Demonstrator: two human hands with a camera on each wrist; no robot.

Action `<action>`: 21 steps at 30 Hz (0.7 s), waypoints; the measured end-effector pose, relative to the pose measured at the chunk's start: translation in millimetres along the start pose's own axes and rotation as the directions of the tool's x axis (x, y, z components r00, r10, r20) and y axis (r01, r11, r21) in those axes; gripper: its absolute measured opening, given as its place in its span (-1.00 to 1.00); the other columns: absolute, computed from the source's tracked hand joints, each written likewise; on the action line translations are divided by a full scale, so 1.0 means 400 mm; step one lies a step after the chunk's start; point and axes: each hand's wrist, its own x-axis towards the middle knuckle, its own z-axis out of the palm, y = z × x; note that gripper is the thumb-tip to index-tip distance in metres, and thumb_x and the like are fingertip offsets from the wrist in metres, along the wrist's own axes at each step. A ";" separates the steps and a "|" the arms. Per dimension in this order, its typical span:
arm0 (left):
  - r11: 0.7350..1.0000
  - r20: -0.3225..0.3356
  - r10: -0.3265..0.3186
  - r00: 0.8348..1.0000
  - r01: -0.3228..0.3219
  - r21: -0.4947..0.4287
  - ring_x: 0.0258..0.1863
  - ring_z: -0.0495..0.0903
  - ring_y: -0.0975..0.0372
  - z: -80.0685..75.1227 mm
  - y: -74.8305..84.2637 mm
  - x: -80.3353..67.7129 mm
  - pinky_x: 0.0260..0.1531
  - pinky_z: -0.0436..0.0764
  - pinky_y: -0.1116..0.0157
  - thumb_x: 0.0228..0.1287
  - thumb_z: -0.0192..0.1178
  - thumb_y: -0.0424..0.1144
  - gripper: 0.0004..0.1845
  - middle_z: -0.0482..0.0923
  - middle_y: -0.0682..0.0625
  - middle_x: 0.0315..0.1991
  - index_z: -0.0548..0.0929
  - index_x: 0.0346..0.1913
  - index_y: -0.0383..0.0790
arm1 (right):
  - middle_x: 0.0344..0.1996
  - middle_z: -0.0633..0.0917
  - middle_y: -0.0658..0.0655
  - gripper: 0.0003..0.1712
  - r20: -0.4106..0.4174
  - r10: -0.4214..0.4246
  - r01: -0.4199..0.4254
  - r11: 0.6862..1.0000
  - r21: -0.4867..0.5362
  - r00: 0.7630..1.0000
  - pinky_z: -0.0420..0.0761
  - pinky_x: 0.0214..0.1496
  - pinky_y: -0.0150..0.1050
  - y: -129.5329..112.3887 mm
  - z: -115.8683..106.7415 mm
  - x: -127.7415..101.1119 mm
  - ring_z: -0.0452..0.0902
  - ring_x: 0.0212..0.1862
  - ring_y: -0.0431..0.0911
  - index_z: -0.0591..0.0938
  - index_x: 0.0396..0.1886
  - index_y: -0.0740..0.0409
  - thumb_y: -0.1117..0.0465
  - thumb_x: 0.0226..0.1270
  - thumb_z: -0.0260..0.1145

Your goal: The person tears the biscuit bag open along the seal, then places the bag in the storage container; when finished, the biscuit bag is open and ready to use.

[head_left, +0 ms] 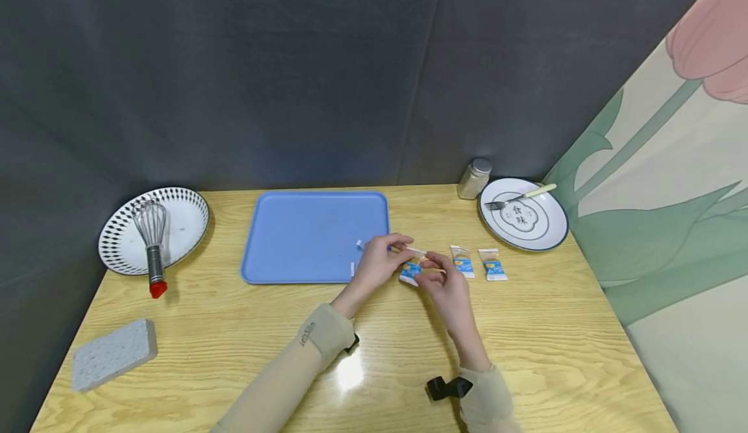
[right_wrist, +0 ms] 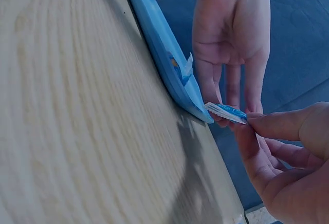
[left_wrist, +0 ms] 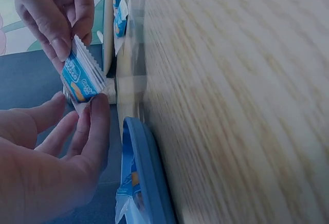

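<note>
Between the two hands is a small blue-and-white wrapped snack packet (left_wrist: pixel 82 77) with a crimped, zigzag end. My right hand (head_left: pixel 445 287) pinches it between thumb and finger (right_wrist: pixel 275 125). At the opposite end, my left hand (head_left: pixel 380 261) grips the wrapper's edge with its fingertips (left_wrist: pixel 99 103). Another such packet (head_left: pixel 410 273) lies on the table below the hands. Two more, one nearer (head_left: pixel 463 264) and one farther right (head_left: pixel 493 266), rest beside the right hand. A blue tray (head_left: pixel 310 238) is at the left hand, with wrapped packets (left_wrist: pixel 134 180) in it, partly hidden by that hand.
At the left, a patterned bowl (head_left: pixel 111 241) holds a whisk (head_left: pixel 153 245), handle over the rim. A grey sponge-like block (head_left: pixel 113 355) lies in front of it. Back right stand a shaker jar (head_left: pixel 474 178) and a white plate (head_left: pixel 546 228) with a fork (head_left: pixel 520 197).
</note>
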 end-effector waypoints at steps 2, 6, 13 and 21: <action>1.000 0.001 0.014 1.000 -0.014 0.008 -0.32 0.77 0.20 -0.001 0.000 0.001 -0.26 0.68 0.38 0.42 0.43 -0.39 -0.78 0.81 -0.16 -0.14 0.81 0.04 -0.41 | 0.05 0.65 0.46 -0.48 0.000 -0.002 0.002 1.000 -0.001 1.000 0.66 -0.15 -0.50 0.002 0.003 -0.003 0.67 -0.25 -0.27 0.53 0.29 0.57 0.63 0.35 0.40; 0.999 0.019 0.040 0.999 -0.040 0.021 -0.40 0.68 0.31 -0.005 0.004 0.003 -0.30 0.61 0.40 0.36 0.47 -0.38 -0.87 0.82 -0.12 -0.18 0.84 -0.09 -0.35 | 0.01 0.68 0.45 -0.53 -0.005 -0.020 0.019 1.000 -0.020 1.000 0.65 -0.16 -0.51 0.010 0.007 -0.008 0.69 -0.27 -0.29 0.56 0.21 0.57 0.63 0.32 0.43; 0.999 0.093 -0.002 0.996 0.006 -0.040 -0.27 0.75 0.23 -0.019 0.009 0.006 -0.18 0.67 0.34 0.39 0.44 -0.43 -0.94 0.79 -0.15 -0.19 0.79 -0.16 -0.37 | -0.14 0.74 0.40 -0.74 -0.004 -0.088 0.088 0.996 -0.019 0.996 0.73 -0.25 -0.39 0.017 0.009 -0.013 0.75 -0.34 -0.18 0.66 0.04 0.54 0.58 0.39 0.40; 0.990 0.195 0.002 0.981 0.025 -0.135 -0.20 0.78 0.13 -0.029 0.009 0.002 -0.16 0.71 0.31 0.45 0.37 -0.46 -0.92 0.79 -0.20 -0.20 0.79 -0.12 -0.45 | -0.32 0.78 0.37 -0.90 -0.081 -0.129 0.128 0.992 -0.021 0.988 0.77 -0.25 -0.28 0.015 0.003 0.004 0.77 -0.34 0.00 0.71 -0.10 0.52 0.49 0.53 0.34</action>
